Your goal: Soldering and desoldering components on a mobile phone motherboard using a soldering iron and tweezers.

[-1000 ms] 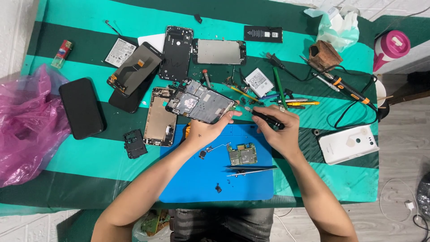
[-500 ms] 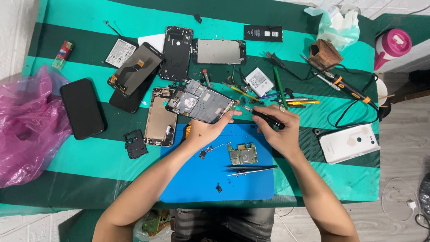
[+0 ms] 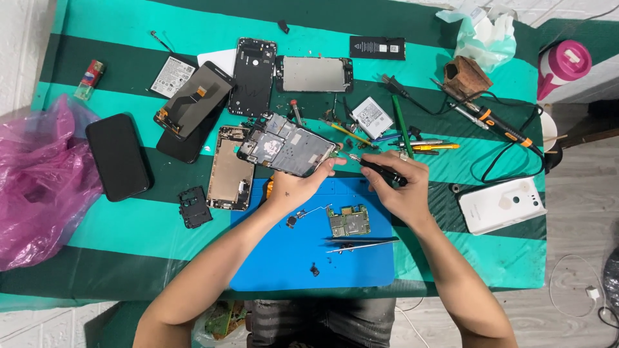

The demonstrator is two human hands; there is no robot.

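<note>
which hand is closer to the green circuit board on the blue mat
Right. The right hand, holding a black screwdriver, sits just up and right of the circuit board. The left hand, gripping the opened phone frame, is farther up and left.

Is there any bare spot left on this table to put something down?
Yes: the striped cloth between the pink bag and the blue mat, and the mat's near edge below the tweezers. Around both hands and the opened phone it is crowded.
</note>
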